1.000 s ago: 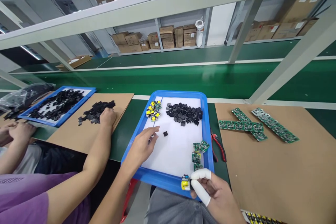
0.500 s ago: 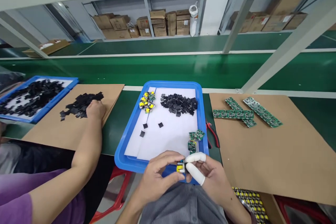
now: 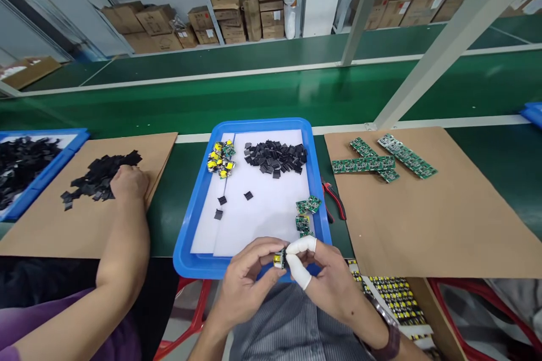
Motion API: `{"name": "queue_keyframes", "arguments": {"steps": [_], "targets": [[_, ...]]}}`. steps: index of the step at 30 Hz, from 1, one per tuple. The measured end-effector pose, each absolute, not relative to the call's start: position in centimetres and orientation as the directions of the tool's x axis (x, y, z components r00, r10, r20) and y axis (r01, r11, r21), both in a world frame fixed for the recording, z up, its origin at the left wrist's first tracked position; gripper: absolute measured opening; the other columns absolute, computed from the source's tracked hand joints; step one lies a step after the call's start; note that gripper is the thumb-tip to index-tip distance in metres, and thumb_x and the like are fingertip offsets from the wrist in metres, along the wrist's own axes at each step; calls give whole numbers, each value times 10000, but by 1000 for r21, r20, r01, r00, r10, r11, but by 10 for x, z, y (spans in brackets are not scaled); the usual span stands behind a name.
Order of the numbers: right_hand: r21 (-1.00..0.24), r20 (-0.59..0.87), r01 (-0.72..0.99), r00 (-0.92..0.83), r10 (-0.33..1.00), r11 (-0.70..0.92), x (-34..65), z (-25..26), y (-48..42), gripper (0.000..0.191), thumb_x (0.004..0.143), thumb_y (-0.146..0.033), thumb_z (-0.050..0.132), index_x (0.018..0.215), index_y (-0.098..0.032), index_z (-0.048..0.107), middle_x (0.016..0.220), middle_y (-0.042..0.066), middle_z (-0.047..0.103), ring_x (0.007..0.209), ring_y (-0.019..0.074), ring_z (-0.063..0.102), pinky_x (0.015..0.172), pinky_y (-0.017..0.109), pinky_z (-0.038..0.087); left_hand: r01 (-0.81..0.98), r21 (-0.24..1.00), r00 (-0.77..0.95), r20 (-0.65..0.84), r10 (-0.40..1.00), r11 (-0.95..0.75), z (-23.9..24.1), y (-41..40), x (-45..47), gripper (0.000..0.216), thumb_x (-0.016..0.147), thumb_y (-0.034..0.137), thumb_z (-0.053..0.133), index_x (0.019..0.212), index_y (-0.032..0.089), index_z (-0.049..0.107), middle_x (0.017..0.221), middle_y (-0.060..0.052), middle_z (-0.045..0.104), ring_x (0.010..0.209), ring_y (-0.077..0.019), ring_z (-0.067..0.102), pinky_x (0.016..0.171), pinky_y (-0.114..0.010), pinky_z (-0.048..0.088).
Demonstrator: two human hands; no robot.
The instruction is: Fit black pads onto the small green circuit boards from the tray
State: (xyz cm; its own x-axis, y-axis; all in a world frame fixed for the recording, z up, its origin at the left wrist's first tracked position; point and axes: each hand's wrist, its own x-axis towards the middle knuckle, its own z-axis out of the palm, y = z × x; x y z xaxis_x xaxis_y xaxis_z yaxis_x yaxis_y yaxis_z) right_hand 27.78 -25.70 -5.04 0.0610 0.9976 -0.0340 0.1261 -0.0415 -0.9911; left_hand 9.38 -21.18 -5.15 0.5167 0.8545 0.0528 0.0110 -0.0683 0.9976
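Between my hands, over the near rim of a blue tray (image 3: 184, 237), is a small circuit board with a yellow component (image 3: 278, 259). My left hand (image 3: 249, 273) pinches it between thumb and fingers. My right hand (image 3: 319, 271), with white finger cots on thumb and forefinger, closes on the board's right side, where a dark edge shows; whether it holds a separate black piece I cannot tell. In the tray lie a pile of black square pieces (image 3: 277, 158), a cluster of yellow-topped boards (image 3: 221, 159), several green boards (image 3: 308, 205) and a few loose black pieces (image 3: 248, 196).
Red-handled pliers (image 3: 335, 202) lie right of the tray. Green board strips (image 3: 364, 164) rest on brown cardboard (image 3: 423, 225). A box of yellow-topped boards (image 3: 396, 296) sits low at right. At left, a co-worker's hand (image 3: 129, 183) touches a black pile (image 3: 99, 175). A metal post (image 3: 457, 39) slants at right.
The whole view has shifted, so the tray and bench appear further left and slightly higher. Both my hands stay together at the small board, the right fingertips closer against it.
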Motion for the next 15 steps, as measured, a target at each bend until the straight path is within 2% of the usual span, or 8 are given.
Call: {"name": "queue_keyframes", "arguments": {"steps": [3,11,13,15], "targets": [[-977,-31,208,64,997,-44,275,-48,-257,104,899,-151,591,840,-205,657,756,-2,681,655,133,631,637,235,506,61,992,503,69,862,-115,-51,-213,92,311,933,129,689,1213,259,722,1202,-115,712,1134,-271,699,969,-413,607],[-928,10,373,-18,1000,16,282,-43,-255,120,919,-149,577,842,-207,648,733,-4,639,632,139,576,618,248,459,148,953,523,153,839,-266,-57,-212,90,395,914,74,694,1262,260,695,1213,-102,721,1137,-255,693,953,-399,602],[-932,-15,363,-43,999,2,286,-45,-253,124,927,-158,583,854,-203,672,776,15,670,669,152,602,639,258,478,178,926,527,196,827,-332,-58,-213,92,421,924,49,661,1290,256,681,1231,-103,711,1167,-252,675,991,-414,582],[-966,-85,250,-53,995,-69,289,-48,-252,113,946,-196,594,912,-203,701,830,28,699,694,159,645,652,262,520,190,908,521,230,822,-374,-59,-213,94,429,927,38,637,1301,246,673,1235,-108,701,1184,-256,661,1009,-429,569]]}}
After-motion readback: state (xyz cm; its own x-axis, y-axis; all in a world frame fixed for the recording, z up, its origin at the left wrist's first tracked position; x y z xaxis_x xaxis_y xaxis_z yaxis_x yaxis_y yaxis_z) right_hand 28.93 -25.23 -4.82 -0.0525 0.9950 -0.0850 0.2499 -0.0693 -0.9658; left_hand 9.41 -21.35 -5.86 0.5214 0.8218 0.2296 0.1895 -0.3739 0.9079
